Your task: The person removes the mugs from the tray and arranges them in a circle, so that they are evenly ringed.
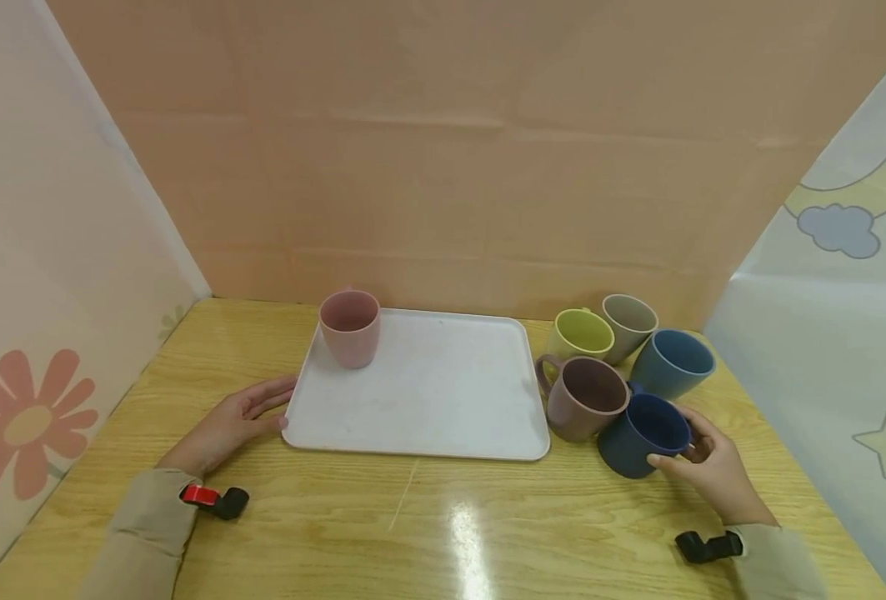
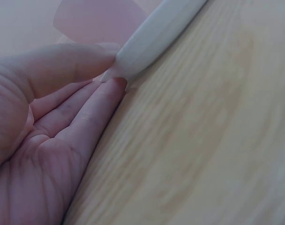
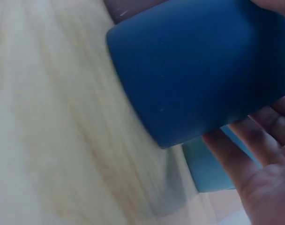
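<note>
My right hand (image 1: 716,475) grips a navy blue mug (image 1: 626,446), thumb at the near side of its rim and fingers round the right side. The mug is upright, and its lower edge shows close over the table in the right wrist view. My left hand (image 1: 228,421) touches the left edge of a white tray (image 1: 450,400) near its front corner, fingers nearly straight. In the left wrist view the thumb (image 2: 72,65) lies against the tray's edge, and the other fingertips meet it lower down. A pink mug (image 1: 351,342) stands upright at the tray's back left.
Beside the tray's right edge stand a mauve-brown mug (image 1: 581,408), a yellow-green mug (image 1: 573,337), a grey-beige mug (image 1: 626,333) and a lighter blue mug (image 1: 663,375), grouped closely. The wooden table (image 1: 337,517) is bounded by an orange back wall (image 1: 412,183) and patterned side walls.
</note>
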Demonstrator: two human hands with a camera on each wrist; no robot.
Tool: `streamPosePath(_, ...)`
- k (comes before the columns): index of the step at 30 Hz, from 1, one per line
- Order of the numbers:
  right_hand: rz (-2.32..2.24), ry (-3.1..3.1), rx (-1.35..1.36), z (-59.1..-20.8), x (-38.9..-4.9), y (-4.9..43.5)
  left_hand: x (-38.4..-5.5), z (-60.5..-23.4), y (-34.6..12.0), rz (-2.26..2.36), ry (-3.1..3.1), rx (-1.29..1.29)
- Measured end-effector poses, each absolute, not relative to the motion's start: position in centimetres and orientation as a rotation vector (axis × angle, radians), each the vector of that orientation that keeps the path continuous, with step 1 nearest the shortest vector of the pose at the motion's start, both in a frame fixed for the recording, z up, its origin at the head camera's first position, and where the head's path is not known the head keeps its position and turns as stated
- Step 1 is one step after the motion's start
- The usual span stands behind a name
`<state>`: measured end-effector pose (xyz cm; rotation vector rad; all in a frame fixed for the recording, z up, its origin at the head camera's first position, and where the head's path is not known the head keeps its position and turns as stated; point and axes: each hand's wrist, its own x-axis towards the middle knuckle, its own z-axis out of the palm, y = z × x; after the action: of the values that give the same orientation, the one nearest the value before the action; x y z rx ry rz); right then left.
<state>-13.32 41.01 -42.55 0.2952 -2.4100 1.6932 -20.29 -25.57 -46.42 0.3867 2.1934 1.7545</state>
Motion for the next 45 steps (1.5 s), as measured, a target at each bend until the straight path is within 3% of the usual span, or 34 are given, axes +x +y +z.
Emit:
streamPosePath(19,1.746,-2.476,0.335,-42.5,-13.2,40.8,-20.1,-46.4,-25.9,1.759,2.204,0.407)
streamPosePath(27,1.655,-2.466,0.541,-40.9,-13.5,40.7,-20.1,-46.4,-25.8,1.764,2.208,0.417)
streamPosePath(31,1.309,-2.454,0.312,-38.5,-13.9,39.0,-20.1,-46.3,-25.8,1.759,2.206,0.401)
streamPosePath(36,1.260,-2.279,0.138,-35.5,-14.5,35.8,-20.1,-46.3,-25.8,1.739,2.210,0.381)
streamPosePath(45,1.458,-2.040,0.531,-33.8,-15.6,29.2,-20.2,-46.3,-25.7,1.736,2.201,0.386)
